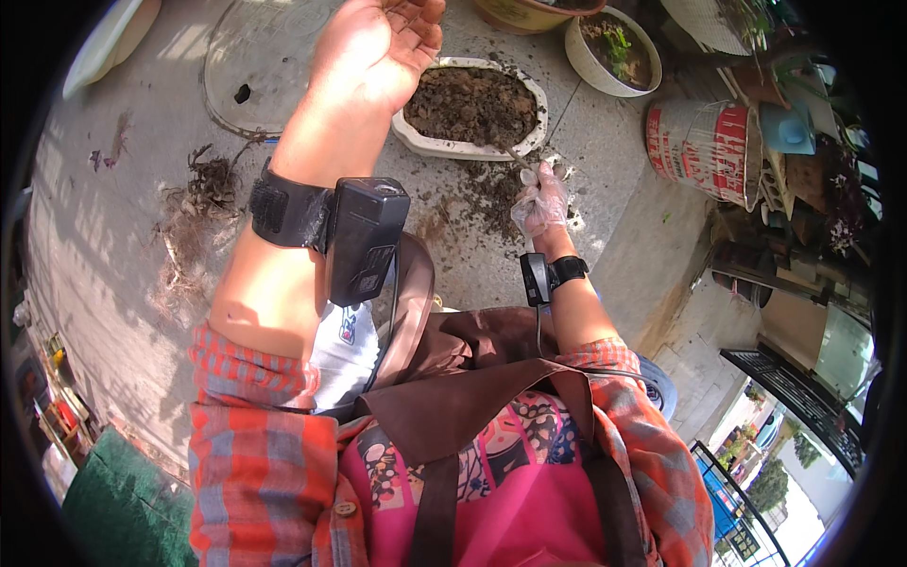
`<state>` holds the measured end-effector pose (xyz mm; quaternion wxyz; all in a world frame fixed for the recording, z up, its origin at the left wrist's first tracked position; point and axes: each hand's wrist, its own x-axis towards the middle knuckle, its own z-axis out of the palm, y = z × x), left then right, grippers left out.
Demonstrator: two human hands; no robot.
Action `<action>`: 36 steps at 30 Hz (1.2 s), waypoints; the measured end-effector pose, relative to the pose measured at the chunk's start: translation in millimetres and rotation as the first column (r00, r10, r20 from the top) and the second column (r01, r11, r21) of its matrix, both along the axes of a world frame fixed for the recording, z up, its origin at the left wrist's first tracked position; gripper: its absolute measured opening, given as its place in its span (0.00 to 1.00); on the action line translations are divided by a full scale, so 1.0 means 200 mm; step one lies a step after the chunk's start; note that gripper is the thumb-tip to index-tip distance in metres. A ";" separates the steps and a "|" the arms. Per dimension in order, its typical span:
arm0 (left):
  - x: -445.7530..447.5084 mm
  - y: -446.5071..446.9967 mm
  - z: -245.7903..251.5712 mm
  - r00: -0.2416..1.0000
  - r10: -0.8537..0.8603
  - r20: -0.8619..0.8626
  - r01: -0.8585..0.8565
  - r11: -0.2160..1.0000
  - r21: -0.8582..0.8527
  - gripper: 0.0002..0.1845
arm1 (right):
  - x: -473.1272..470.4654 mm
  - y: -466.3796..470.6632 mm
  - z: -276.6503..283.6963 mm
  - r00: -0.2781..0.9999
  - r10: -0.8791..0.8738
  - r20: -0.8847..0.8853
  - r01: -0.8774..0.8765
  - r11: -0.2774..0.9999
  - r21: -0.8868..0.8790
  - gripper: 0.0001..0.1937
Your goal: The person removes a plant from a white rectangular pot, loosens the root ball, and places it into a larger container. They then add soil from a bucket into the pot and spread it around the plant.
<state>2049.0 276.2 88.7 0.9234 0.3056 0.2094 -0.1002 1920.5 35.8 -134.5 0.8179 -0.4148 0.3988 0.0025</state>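
Observation:
My bare left hand (386, 49) is raised with its palm towards me. Its fingers are slightly curled, partly cut off by the top edge, and nothing shows in them. Behind it stands a low white planter (453, 147) with clipped corners, filled with loose brown soil (475, 105). My right hand (544, 202), in a thin clear plastic glove, is closed around the thin handle of a small tool (519, 157) at the planter's near right rim. The tool's far end is hidden by the soil or too small to tell. Spilled soil (492, 195) lies beside this hand.
Pulled-up dry roots (209, 188) lie on the concrete floor at left. A round white pot (577, 60) with a small green plant and a red-and-white bucket (698, 152) stand at right. Another pot (524, 15) is at the top, a pale basin (113, 42) at upper left.

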 end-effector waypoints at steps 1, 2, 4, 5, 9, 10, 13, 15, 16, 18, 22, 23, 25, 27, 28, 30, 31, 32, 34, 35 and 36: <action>0.00 0.00 0.00 1.000 -0.001 -0.003 0.001 1.000 0.005 0.06 | 0.01 -0.02 0.01 0.999 0.035 0.005 -0.034 0.998 -0.051 0.09; 0.00 0.01 0.00 1.000 0.004 -0.009 -0.004 1.000 -0.006 0.06 | 0.03 -0.05 0.04 0.994 0.102 -0.032 -0.104 0.992 -0.068 0.09; 0.01 0.01 0.00 1.000 0.011 -0.023 -0.011 1.000 -0.025 0.06 | 0.12 -0.10 0.10 0.959 0.271 -0.079 -0.278 0.857 -0.434 0.13; 0.01 0.02 0.00 1.000 0.007 -0.028 -0.008 1.000 -0.027 0.05 | 0.15 -0.12 0.15 0.912 0.376 -0.165 -0.393 0.686 -0.612 0.14; 0.02 0.04 0.01 0.998 0.031 -0.060 -0.032 0.999 -0.030 0.05 | 0.32 -0.22 0.42 0.665 0.671 -0.327 -0.707 0.425 -0.566 0.19; 0.02 0.04 0.01 0.997 0.044 -0.071 -0.046 0.998 -0.030 0.05 | 0.35 -0.23 0.48 0.618 0.701 -0.357 -0.756 0.405 -0.514 0.19; 0.02 0.08 0.01 0.997 0.042 -0.070 -0.046 0.997 -0.057 0.04 | 0.45 -0.17 0.52 0.579 0.743 -0.336 -0.780 0.384 -0.495 0.18; 0.01 0.12 0.01 1.000 0.006 -0.004 -0.006 0.998 -0.055 0.04 | 0.53 -0.13 0.48 0.511 0.786 -0.349 -0.836 0.361 -0.413 0.17; 0.00 0.13 0.01 1.000 -0.013 0.027 0.014 0.999 -0.051 0.04 | 0.57 -0.09 0.42 0.494 0.767 -0.409 -0.855 0.343 -0.389 0.17; 0.00 0.15 0.02 0.999 0.007 -0.031 -0.008 0.999 -0.041 0.05 | 0.65 0.02 0.28 0.376 0.772 -0.512 -0.905 0.187 -0.383 0.17; -0.01 0.17 0.03 0.999 0.014 -0.044 -0.014 1.000 -0.007 0.05 | 0.70 0.21 0.01 0.117 0.594 -0.796 -0.671 -0.543 -0.505 0.22; -0.02 0.16 0.03 0.998 0.018 -0.062 -0.018 1.000 -0.001 0.05 | 0.67 0.20 -0.03 0.143 0.621 -0.771 -0.694 -0.492 -0.525 0.22; 0.00 0.14 0.03 0.997 0.019 -0.076 -0.019 1.000 0.001 0.06 | 0.60 0.16 -0.08 0.219 0.659 -0.719 -0.725 -0.383 -0.572 0.22; 0.01 0.11 0.02 0.999 0.020 -0.045 -0.021 1.000 -0.023 0.05 | 0.45 0.11 -0.10 0.435 0.679 -0.591 -0.642 -0.226 -0.732 0.21; 0.01 0.11 0.01 0.999 0.027 -0.034 -0.028 0.999 -0.034 0.05 | 0.37 0.09 -0.11 0.571 0.682 -0.457 -0.626 0.002 -0.780 0.20; 0.01 0.11 0.00 0.999 0.027 -0.043 -0.029 0.999 -0.044 0.05 | 0.27 0.09 -0.12 0.829 0.519 -0.205 -0.500 0.527 -0.687 0.17; 0.00 0.10 0.00 0.999 0.020 -0.051 -0.023 0.999 -0.046 0.05 | 0.22 0.10 -0.12 0.885 0.450 -0.118 -0.421 0.665 -0.617 0.15; 0.01 0.10 -0.01 0.998 0.022 -0.064 -0.024 0.999 -0.040 0.05 | 0.17 0.11 -0.11 0.938 0.341 -0.065 -0.328 0.807 -0.491 0.13; 0.02 0.10 -0.01 0.996 0.028 -0.085 -0.030 0.999 -0.029 0.05 | 0.12 0.12 -0.08 0.958 0.263 -0.114 -0.286 0.903 -0.321 0.12; 0.02 0.10 -0.01 0.995 0.029 -0.091 -0.032 0.999 -0.028 0.05 | 0.11 0.13 -0.06 0.962 0.223 -0.158 -0.254 0.943 -0.214 0.11; 0.03 0.10 -0.01 0.995 0.033 -0.096 -0.035 0.999 -0.026 0.05 | 0.09 0.16 -0.05 0.984 0.176 -0.030 -0.179 0.959 -0.220 0.12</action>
